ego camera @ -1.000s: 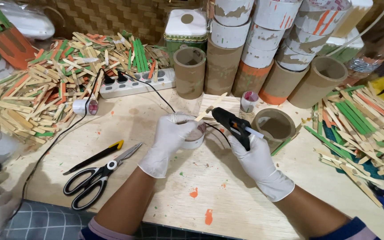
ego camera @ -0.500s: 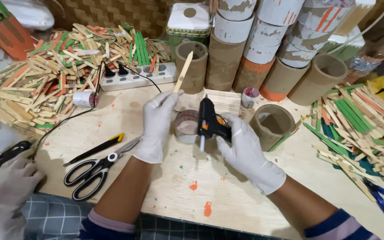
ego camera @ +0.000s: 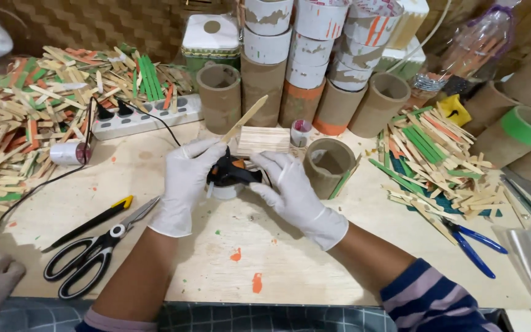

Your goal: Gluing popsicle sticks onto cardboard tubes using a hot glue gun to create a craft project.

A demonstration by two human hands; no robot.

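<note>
While the gloved left hand [ego camera: 185, 184] pinches a plain wooden stick [ego camera: 244, 119] angled upward, the right hand [ego camera: 293, 193] is wrapped tight around a black glue gun [ego camera: 232, 174]. Both sit mid-table, just above the scissors [ego camera: 90, 249] and beside a cardboard tube [ego camera: 329, 166].

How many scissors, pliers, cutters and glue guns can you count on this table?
Scissors: 1
Blue-handled pliers: 1
Black-and-yellow cutter: 1
Glue gun: 1, in the right hand; the left hand holds a wooden stick
Total: 4
</note>
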